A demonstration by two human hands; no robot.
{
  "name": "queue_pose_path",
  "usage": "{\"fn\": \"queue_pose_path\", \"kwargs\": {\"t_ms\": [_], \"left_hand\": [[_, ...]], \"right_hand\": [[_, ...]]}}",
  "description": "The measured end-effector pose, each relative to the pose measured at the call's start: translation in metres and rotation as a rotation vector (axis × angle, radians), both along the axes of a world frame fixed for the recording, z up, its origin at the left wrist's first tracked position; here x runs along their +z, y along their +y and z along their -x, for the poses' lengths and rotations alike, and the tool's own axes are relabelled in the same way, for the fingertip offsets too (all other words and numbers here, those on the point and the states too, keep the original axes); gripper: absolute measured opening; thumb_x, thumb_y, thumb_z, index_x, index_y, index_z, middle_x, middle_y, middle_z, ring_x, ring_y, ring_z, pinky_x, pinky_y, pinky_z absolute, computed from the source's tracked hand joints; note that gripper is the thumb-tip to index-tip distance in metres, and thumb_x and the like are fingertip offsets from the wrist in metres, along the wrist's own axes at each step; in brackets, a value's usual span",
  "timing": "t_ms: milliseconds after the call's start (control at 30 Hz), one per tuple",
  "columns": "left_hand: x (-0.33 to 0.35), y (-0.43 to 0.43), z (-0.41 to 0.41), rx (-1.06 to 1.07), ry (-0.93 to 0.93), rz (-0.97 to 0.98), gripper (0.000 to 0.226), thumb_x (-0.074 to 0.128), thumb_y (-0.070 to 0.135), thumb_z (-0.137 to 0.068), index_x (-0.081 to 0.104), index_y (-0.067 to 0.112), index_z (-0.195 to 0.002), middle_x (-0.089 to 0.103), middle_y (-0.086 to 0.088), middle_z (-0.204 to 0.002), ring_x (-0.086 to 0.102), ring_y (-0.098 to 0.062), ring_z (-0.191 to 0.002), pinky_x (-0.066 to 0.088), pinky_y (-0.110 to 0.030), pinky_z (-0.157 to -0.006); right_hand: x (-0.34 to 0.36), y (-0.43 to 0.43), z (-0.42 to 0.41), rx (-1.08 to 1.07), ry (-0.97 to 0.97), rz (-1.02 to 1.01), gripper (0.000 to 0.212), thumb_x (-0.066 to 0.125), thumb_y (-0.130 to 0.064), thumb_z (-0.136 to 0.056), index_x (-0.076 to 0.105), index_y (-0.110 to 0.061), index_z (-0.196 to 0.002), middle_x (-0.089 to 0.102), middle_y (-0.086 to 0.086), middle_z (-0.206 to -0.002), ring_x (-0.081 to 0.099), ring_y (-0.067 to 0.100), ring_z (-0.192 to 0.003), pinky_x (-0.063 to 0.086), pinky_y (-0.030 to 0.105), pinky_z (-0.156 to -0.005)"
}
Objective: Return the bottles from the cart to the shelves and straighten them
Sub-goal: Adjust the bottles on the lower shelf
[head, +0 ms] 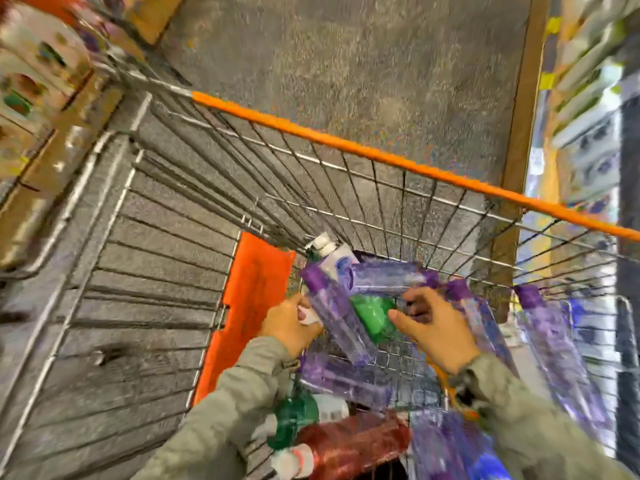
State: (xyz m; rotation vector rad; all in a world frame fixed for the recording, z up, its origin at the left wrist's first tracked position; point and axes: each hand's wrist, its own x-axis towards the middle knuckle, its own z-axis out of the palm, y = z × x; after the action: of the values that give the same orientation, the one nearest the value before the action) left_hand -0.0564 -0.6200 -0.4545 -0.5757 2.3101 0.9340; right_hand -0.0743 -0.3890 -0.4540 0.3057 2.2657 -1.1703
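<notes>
In the head view, which is blurred by motion, a wire cart (346,143) with an orange top rail is seen from above on a grey floor (346,46), with shelves (588,81) along the right edge. The bottles are all found in the cart's basket. A slanted purple bottle (336,317) with a purple cap lies beside an orange flap (256,289), and a second purple bottle (388,277) lies crosswise above a green item (372,315). A white tube (334,258) is propped against the far wire wall. More purple bottles (554,341) are stacked at the right side, and a dark red bottle (353,445) and a green bottle (294,414) lie nearest the camera. The left hand (291,327) is pressed with curled fingers against the slanted purple bottle's side; whether it is gripped cannot be told. The right hand (436,330) is held half curled just under the crosswise bottle, thumb pointed at the green item, and a hold cannot be told.
</notes>
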Motion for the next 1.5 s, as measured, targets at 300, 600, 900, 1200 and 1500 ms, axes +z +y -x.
{"fn": "queue_pose_path", "kwargs": {"t_ms": [300,600,900,1200,1500], "left_hand": [[-0.057,0.013,0.009,0.091,-0.145,-0.032,0.026,0.058,0.034,-0.091,0.052,0.014,-0.107,0.062,-0.004,-0.100,0.061,-0.024,-0.097,0.044,-0.027,-0.080],[-0.092,0.023,0.005,0.258,-0.150,-0.051,0.031,0.060,0.042,-0.088,0.041,0.018,-0.081,0.056,-0.015,-0.089,0.054,-0.026,-0.077,0.039,-0.028,-0.067],[-0.109,0.040,-0.005,0.401,-0.172,-0.164,0.050,0.063,0.045,-0.084,0.034,0.015,-0.112,0.061,-0.013,-0.112,0.059,-0.033,-0.100,0.046,-0.034,-0.085],[-0.127,0.053,-0.011,0.520,-0.158,-0.179,0.060,0.076,0.040,-0.075,0.030,0.017,-0.107,0.060,-0.010,-0.113,0.058,-0.027,-0.103,0.043,-0.030,-0.092],[-0.135,0.053,-0.011,0.576,-0.130,-0.245,0.063,0.078,0.035,-0.074,0.030,0.015,-0.110,0.059,-0.008,-0.111,0.057,-0.022,-0.096,0.038,-0.022,-0.082]], "right_hand": [[-0.054,-0.011,0.020,-0.056,-0.148,0.035,0.029,0.069,-0.031,-0.084,0.054,-0.014,-0.102,0.050,-0.001,-0.079,0.048,0.017,-0.072,0.040,0.028,-0.066],[-0.083,-0.016,0.029,-0.271,-0.317,0.066,0.035,0.066,-0.050,-0.079,0.053,-0.020,-0.091,0.061,0.014,-0.105,0.062,0.032,-0.096,0.050,0.053,-0.088],[-0.095,-0.026,0.038,-0.825,-0.639,0.373,0.051,0.064,-0.037,-0.086,0.050,-0.003,-0.120,0.056,0.019,-0.098,0.059,0.031,-0.093,0.050,0.036,-0.076],[-0.098,-0.035,0.043,-1.161,-0.654,0.610,0.067,0.064,-0.037,-0.087,0.039,0.006,-0.133,0.050,0.028,-0.127,0.054,0.034,-0.107,0.047,0.038,-0.095],[-0.101,-0.035,0.047,-1.253,-0.671,0.713,0.074,0.074,-0.039,-0.078,0.041,0.006,-0.127,0.056,0.022,-0.112,0.057,0.033,-0.099,0.048,0.042,-0.096]]}}
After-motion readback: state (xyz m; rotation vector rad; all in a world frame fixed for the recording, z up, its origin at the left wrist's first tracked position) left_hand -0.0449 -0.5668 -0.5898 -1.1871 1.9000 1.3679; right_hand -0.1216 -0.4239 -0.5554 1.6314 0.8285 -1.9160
